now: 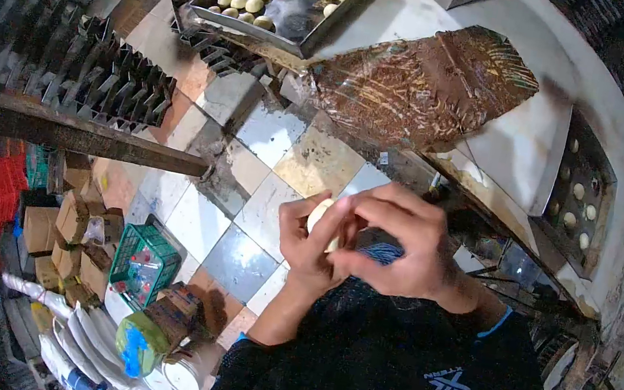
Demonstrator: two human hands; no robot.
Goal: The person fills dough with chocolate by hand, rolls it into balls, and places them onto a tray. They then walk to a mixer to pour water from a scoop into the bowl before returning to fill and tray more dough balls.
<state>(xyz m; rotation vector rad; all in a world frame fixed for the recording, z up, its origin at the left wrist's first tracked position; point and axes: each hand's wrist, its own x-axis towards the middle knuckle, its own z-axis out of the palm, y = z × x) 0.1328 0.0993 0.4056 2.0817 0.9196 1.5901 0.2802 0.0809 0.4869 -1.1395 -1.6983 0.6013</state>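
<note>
Above tiled floor [249, 177], both hands [370, 241] close around 1 pale, smooth dough piece [321, 214].

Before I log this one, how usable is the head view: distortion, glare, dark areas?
Head view: strong fisheye bending with black corners; glare on the wrinkled brown plastic sheet; hands shaping a pale dough ball are evenly lit but slightly soft.

Single head cam, fisheye, looks steeply down, close on the chest; table [517, 138] upper right, tiled floor [248, 185] centre-left.
</note>
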